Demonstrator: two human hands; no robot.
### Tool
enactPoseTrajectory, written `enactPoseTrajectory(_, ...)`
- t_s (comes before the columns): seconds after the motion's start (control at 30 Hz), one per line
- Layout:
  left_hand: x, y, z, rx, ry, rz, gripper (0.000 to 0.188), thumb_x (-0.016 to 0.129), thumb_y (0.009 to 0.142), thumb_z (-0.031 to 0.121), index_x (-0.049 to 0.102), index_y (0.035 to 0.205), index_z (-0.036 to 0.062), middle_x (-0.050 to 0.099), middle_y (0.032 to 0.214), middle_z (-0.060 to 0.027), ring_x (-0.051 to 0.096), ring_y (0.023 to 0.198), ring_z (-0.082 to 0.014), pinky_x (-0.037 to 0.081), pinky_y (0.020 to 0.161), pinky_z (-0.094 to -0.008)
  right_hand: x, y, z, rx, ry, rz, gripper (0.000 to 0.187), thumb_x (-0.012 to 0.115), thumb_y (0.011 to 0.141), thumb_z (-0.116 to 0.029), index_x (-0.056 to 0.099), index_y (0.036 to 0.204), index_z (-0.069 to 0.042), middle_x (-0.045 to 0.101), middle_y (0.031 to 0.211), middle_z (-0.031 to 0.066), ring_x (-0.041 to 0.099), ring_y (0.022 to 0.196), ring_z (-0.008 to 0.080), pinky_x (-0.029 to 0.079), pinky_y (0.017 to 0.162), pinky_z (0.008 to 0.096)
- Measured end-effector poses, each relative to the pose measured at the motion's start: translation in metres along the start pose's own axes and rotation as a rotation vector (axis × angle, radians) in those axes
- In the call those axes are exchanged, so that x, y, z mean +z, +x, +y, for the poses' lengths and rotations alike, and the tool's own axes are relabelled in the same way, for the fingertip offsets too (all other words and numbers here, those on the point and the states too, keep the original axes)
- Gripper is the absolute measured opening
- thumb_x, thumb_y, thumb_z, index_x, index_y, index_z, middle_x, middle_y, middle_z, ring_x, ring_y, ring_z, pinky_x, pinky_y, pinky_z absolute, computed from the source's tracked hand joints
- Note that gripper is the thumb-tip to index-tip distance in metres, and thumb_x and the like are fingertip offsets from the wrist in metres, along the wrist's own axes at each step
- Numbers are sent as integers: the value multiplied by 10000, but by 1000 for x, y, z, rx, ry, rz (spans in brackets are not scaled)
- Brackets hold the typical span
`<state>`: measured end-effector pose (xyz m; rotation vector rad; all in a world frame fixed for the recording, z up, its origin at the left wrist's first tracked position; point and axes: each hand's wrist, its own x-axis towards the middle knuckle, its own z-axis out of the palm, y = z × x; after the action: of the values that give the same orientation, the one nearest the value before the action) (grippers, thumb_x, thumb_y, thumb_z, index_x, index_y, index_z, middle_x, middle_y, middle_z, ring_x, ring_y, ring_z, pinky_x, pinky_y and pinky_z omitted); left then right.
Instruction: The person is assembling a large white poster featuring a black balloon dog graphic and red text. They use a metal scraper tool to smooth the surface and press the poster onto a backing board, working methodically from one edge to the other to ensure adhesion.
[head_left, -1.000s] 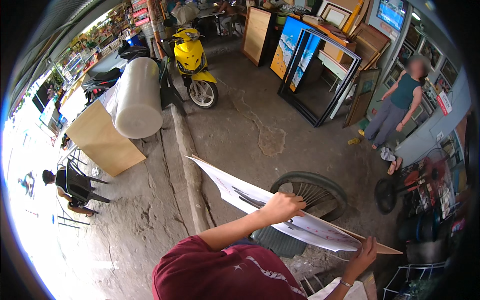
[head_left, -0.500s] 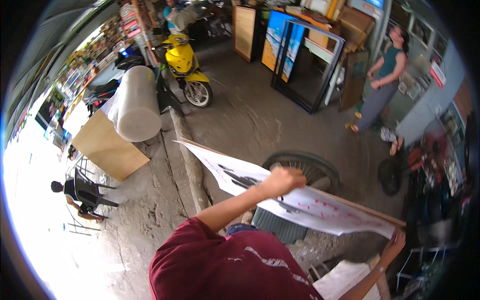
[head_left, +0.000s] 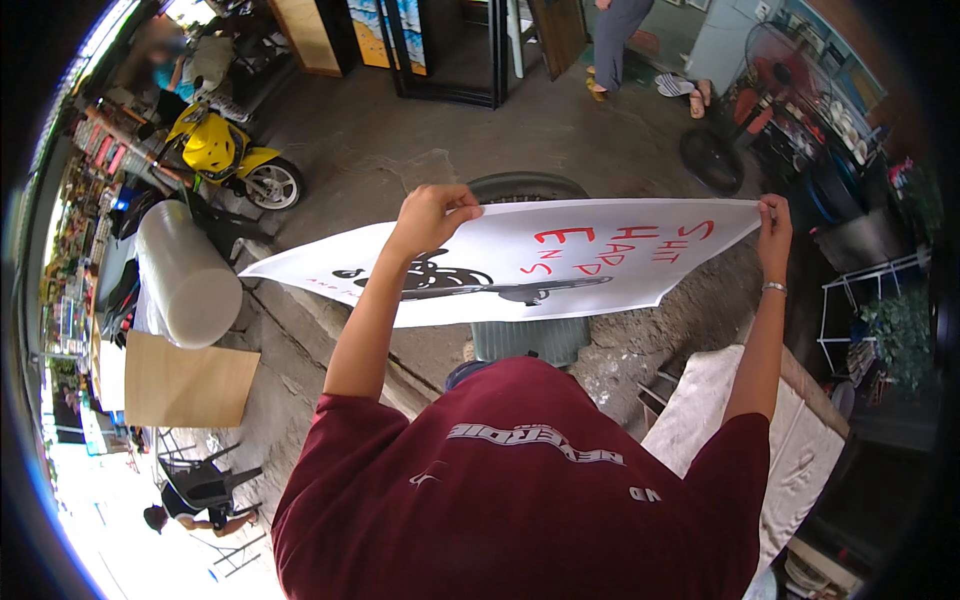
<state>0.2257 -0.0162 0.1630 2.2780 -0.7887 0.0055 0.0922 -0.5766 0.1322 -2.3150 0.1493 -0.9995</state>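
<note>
Two hands pinch the white poster (head_left: 560, 265)'s top edge, left hand (head_left: 432, 215) and right hand (head_left: 774, 222) well apart; I'd keep it taut and level.

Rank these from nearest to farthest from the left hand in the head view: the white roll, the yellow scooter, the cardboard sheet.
From the left hand, gripping the poster's top edge:
1. Yellow scooter, up and to the left.
2. White roll, left and slightly lower; close to the scooter's distance, so the order is narrow.
3. Cardboard sheet, lower left, clearly farthest.
</note>
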Motion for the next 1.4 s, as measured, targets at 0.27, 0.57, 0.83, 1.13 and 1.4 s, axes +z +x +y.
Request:
enactPoseTrajectory(0.27, -7, 10, -6, -150, -69, -112, 178, 758, 784, 222, 737, 843, 54, 693, 734, -99, 653, 691, -185, 502, 660, -322, 58, 4, -94, -174, -296, 169, 249, 663, 873, -249, 635, 1030, -58, 660, 1019, 116, 613, 971, 319, 458, 856, 406)
enactPoseTrajectory(0.57, -5, 9, -8, -37, -112, -128, 162, 733, 827, 175, 708, 833, 15, 632, 650, -47, 538, 583, -98, 426, 547, -280, 170, -30, -218, -397, -130, -554, 116, 648, 855, -220, 607, 874, -113, 639, 814, 45, 598, 806, 235, 369, 795, 377)
enactPoseTrajectory(0.83, -4, 1, 13, 50, -150, -127, 137, 726, 824, 148, 703, 842, 15, 622, 631, -72, 548, 562, -101, 440, 542, -284, 134, -24, -238, -406, -88, -575, 89, 632, 850, -175, 586, 795, -123, 618, 732, 6, 574, 736, 196, 323, 760, 340)
enactPoseTrajectory(1.13, -15, 15, 14, -34, -178, -300, 188, 744, 793, 205, 694, 822, 26, 675, 734, -120, 647, 678, -206, 498, 645, -335, 153, -31, -263, -356, -26, -567, 90, 640, 869, -194, 621, 911, -116, 642, 848, 39, 598, 800, 228, 353, 785, 366)
enactPoseTrajectory(1.4, -5, 11, 11, 78, -196, -281, 208, 738, 815, 214, 662, 844, 23, 653, 729, -106, 610, 666, -187, 486, 643, -330, 191, -58, -303, -209, 99, -556, 110, 614, 865, -182, 583, 822, -86, 628, 791, 72, 599, 771, 288, 386, 696, 392)
